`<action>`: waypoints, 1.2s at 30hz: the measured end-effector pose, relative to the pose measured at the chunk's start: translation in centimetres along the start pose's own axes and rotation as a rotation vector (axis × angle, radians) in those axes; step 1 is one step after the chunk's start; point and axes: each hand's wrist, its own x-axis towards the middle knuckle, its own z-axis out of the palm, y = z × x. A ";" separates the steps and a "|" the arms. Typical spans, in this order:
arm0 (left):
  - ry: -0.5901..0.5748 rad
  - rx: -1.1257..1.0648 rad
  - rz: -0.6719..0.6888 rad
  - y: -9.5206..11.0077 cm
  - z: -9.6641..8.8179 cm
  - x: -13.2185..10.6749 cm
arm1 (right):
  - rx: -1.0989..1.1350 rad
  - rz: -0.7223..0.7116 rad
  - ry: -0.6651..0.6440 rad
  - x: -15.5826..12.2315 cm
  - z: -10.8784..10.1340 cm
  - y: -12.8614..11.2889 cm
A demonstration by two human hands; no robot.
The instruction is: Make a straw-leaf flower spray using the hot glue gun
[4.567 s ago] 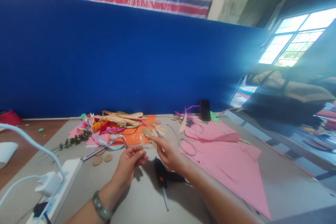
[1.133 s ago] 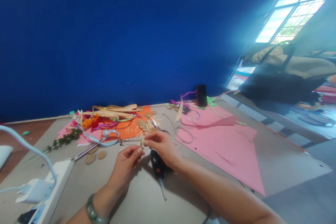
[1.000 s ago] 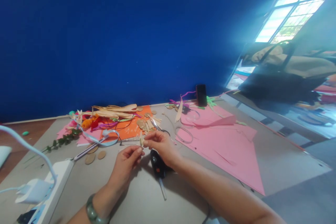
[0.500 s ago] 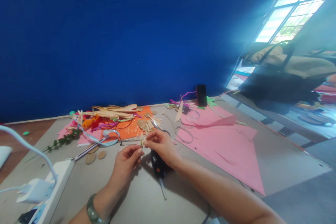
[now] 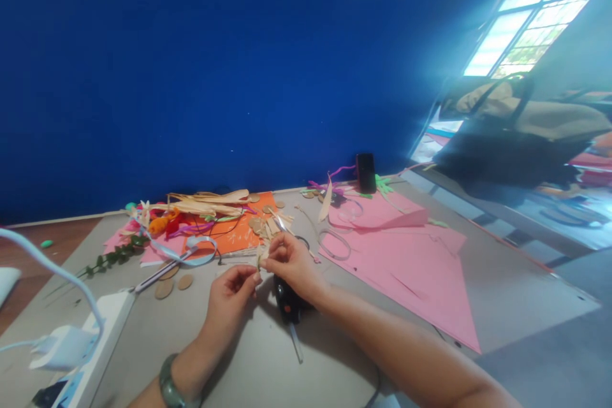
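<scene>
My left hand (image 5: pixel 231 293) and my right hand (image 5: pixel 295 268) meet above the middle of the table, both with fingertips pinched. Between them is a small pale yellow-green strip (image 5: pixel 259 260), like a piece of dried husk; most of it is hidden by the fingers. Partly under my right hand lies a black glue gun (image 5: pixel 285 301) with a translucent glue stick (image 5: pixel 296 343) poking out of its near end. Just beyond the right hand, scissors (image 5: pixel 281 223) show in part.
Dried husk strips (image 5: pixel 205 205) lie over orange paper (image 5: pixel 224 233) at the back left. A craft knife (image 5: pixel 160 273), wooden discs (image 5: pixel 164 289) and a white power strip (image 5: pixel 102 347) are on the left. Pink paper (image 5: pixel 406 268) and an upright black phone-like object (image 5: pixel 366 172) are on the right.
My right fingers have shifted slightly over the small strip, and its upper tip shows less clearly. Both hands stay pinched together in nearly the same place.
</scene>
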 end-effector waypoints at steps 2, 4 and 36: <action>0.000 -0.009 -0.017 0.1 0.1 0.0 | -0.006 -0.002 -0.014 0.0 -0.1 -0.1; -0.002 -0.022 -0.041 0.1 0.1 0.0 | -0.008 0.008 -0.028 0.1 -0.1 -0.2; -0.036 -0.026 -0.074 -1.0 -0.8 0.7 | -0.021 0.050 -0.100 0.4 -0.6 -0.2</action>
